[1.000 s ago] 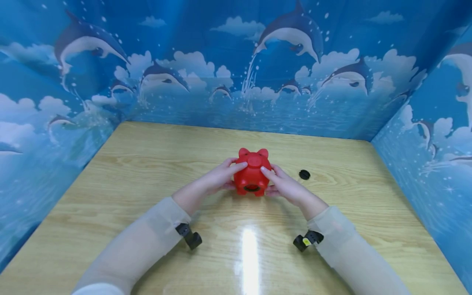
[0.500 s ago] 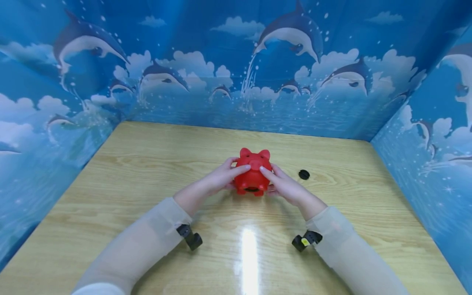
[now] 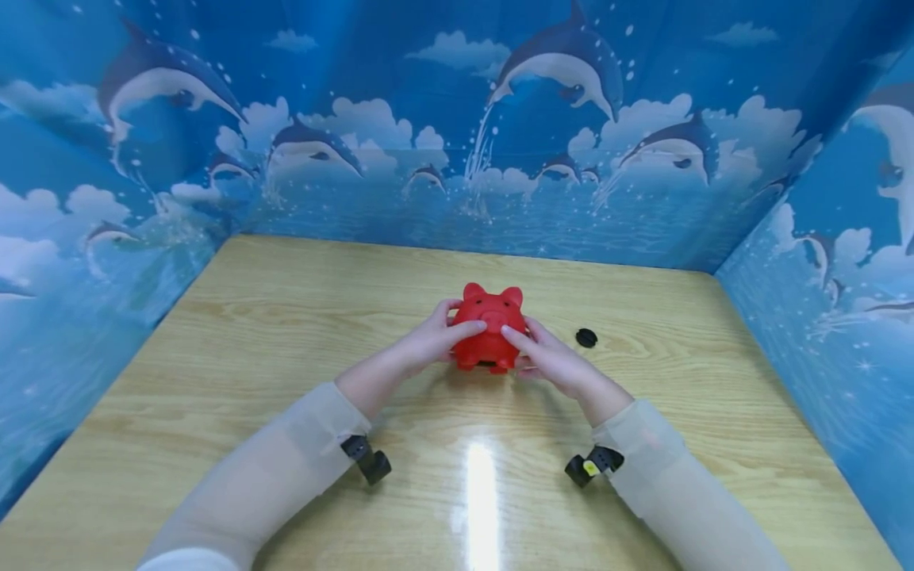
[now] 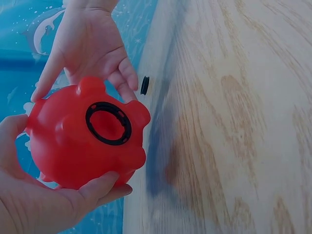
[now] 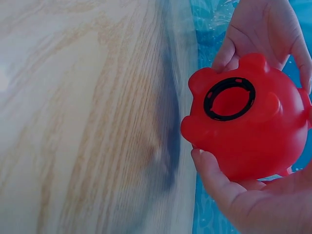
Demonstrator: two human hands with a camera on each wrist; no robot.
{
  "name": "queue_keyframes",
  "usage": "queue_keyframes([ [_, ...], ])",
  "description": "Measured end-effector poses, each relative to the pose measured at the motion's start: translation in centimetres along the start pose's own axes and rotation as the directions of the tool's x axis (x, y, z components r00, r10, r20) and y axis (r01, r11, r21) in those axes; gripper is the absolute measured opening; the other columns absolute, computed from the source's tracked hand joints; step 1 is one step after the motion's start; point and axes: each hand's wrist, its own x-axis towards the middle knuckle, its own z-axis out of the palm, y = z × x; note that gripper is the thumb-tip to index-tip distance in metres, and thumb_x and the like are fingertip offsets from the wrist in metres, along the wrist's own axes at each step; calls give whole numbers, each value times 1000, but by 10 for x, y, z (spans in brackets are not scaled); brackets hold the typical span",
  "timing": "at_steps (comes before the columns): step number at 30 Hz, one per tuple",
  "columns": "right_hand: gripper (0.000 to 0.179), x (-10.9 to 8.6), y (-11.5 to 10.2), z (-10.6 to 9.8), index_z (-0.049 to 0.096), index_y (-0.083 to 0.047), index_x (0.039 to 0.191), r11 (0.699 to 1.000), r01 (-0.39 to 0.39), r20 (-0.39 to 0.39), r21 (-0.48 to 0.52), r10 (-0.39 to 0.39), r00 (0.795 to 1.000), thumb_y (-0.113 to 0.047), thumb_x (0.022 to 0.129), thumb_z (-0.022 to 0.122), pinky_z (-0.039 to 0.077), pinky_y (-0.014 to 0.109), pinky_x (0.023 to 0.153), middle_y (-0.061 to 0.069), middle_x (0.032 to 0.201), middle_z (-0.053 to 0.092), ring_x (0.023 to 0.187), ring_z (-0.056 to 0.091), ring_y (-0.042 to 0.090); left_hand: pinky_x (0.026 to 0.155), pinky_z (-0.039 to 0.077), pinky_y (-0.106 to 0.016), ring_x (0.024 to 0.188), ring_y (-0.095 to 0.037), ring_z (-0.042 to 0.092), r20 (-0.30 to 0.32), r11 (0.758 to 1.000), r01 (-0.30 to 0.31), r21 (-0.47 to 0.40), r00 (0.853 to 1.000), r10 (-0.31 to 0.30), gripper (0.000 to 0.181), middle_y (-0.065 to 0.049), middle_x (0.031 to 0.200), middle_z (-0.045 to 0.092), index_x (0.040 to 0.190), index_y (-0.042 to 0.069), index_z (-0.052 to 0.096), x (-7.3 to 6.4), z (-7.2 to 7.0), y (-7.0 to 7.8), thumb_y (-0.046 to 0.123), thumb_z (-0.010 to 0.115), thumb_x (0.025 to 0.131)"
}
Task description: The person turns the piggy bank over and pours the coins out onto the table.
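While the wooden worktop (image 3: 321,309) fills the lower frame, the red piggy bank (image 3: 491,349) is near centre, held between the curled fingers of the left hand (image 3: 432,339) and right hand (image 3: 548,358). Steadying it (underside opening (image 4: 108,124) uncovered) seems the step in hand; the next likely needs an even two-handed hold. The black plug (image 3: 586,338) lies right of centre.

A screened-off booth: dolphin-print backdrop (image 3: 400,208) (clouds too) bounding a wood-grain table (image 3: 321,305).
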Motion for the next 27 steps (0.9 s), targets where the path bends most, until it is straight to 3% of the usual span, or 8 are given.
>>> queue_keyframes([
  [6, 76, 1, 0, 1, 6, -10, 150, 1000, 18, 7, -2, -18, 1000, -46, 96, 45, 37, 51, 99, 18, 147, 26, 120, 41, 41, 92, 46, -43, 121, -28, 43, -21, 1000, 16, 2, 1000, -16, 80, -10, 140, 37, 146, 16, 16, -1, 2, 1, 38, 65, 86],
  [13, 75, 1, 0, 4, 9, -9, 149, 999, 41, 5, -23, -41, 999, -47, 95, 46, 37, 51, 99, 17, 145, 29, 120, 43, 39, 92, 46, -42, 123, -25, 40, -19, 999, -6, 53, 1000, 7, 85, -7, 140, 38, 148, 16, 15, -1, 3, -1, 38, 67, 84],
  [20, 73, 2, -1, 5, 17, -11, 147, 998, 54, -32, -21, -55, 998, -44, 93, 52, 42, 48, 95, 14, 141, 37, 118, 44, 33, 94, 44, -43, 123, -25, 39, -27, 997, -22, 77, 999, 24, 87, -6, 139, 39, 147, 17, 17, -1, 2, -2, 37, 70, 81],
  [27, 78, 1, -2, 6, 12, -12, 149, 998, 68, -78, -7, -69, 995, -42, 92, 56, 41, 46, 97, 12, 143, 33, 124, 40, 32, 93, 44, -46, 123, -25, 38, -31, 993, -56, 104, 998, 60, 89, -3, 140, 36, 148, 20, 17, 0, 1, -2, 38, 72, 79],
])
